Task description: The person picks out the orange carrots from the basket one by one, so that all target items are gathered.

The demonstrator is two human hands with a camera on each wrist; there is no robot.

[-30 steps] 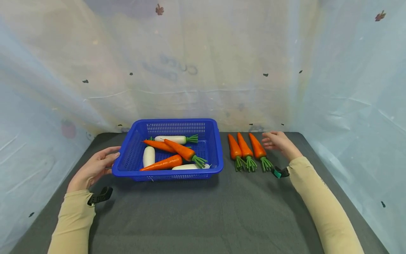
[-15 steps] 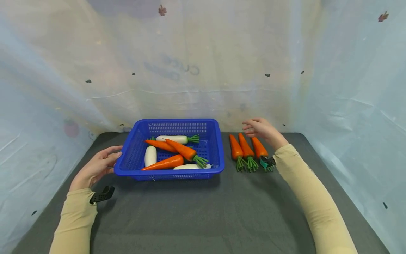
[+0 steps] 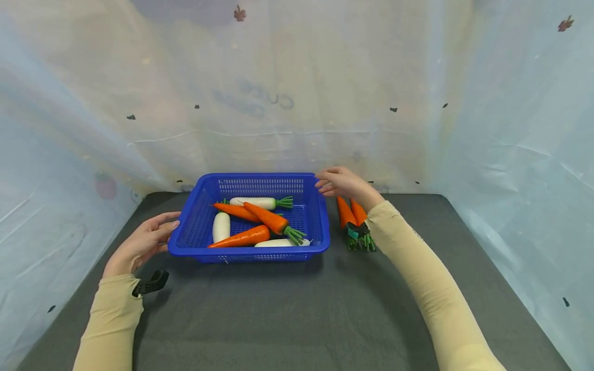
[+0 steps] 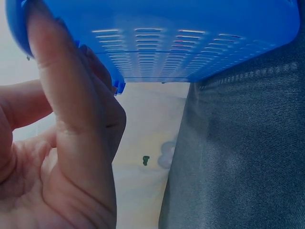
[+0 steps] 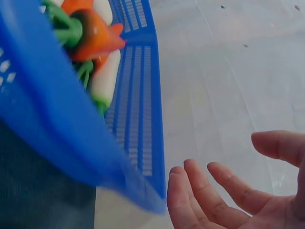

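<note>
A blue slotted basket holds several orange carrots and white radishes. My left hand touches its left rim with relaxed fingers; in the left wrist view the fingers rest along the basket wall. My right hand hovers by the basket's back right corner, holding nothing. The right wrist view shows that hand with fingers spread, beside the basket's wall; whether it touches cannot be told.
Right of the basket, carrots lie on the dark table, partly hidden under my right wrist and its band. Pale plastic sheeting hangs behind the table and along both sides.
My right hand has moved left from beyond the loose carrots, over them, to the basket's back right corner. The left hand stays at the left rim, and the basket keeps its place.
</note>
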